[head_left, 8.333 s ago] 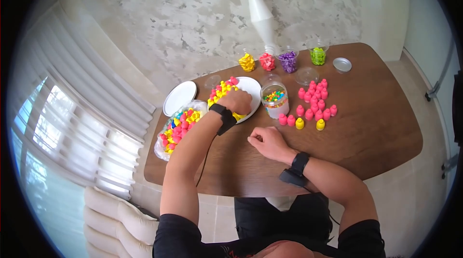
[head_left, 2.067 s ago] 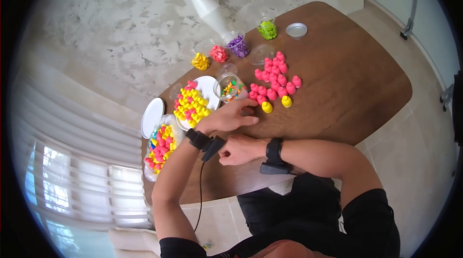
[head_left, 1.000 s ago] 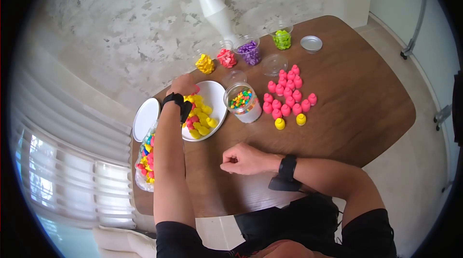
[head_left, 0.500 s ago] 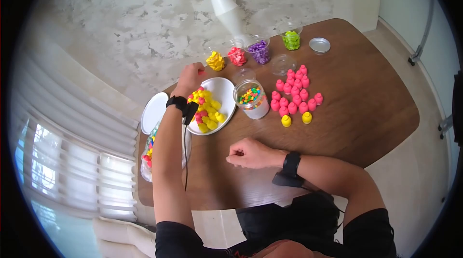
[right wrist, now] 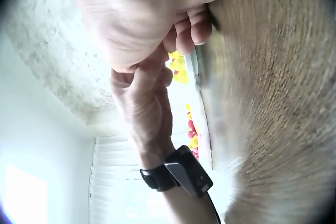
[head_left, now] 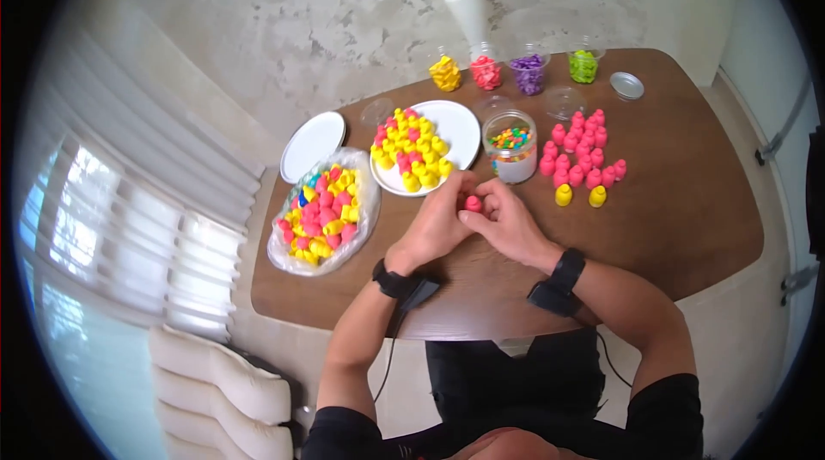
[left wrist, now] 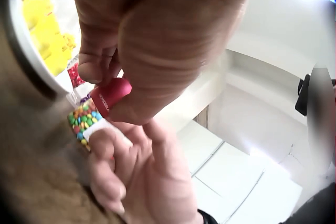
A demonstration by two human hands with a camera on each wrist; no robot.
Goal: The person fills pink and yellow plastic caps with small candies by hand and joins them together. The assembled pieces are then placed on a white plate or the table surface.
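Both hands meet over the near middle of the table. My left hand point(head_left: 434, 224) pinches a small pink bottle-shaped piece point(left wrist: 111, 97) with pale lettering between thumb and fingers. My right hand point(head_left: 517, 228) is right beside it, fingers loosely bent and thumb close to the piece; its palm shows in the left wrist view. Just beyond stands a clear jar point(head_left: 513, 159) of colourful candies. A white plate point(head_left: 460, 129) bears yellow and pink pieces of the same shape. To the right, more pink pieces point(head_left: 591, 159) stand upright, with two yellow ones point(head_left: 563, 195) in front.
A plastic bag point(head_left: 365, 194) full of yellow, pink and blue pieces lies on the left, below a white lid point(head_left: 314, 146). Clear cups of yellow, red, purple point(head_left: 528, 78) and green pieces line the far edge. A silver lid point(head_left: 627, 85) lies far right.
My left hand has come back from beyond the plate's far left side, carrying the pink piece to my right hand. The right hand has risen to meet it, and the head view has shifted.
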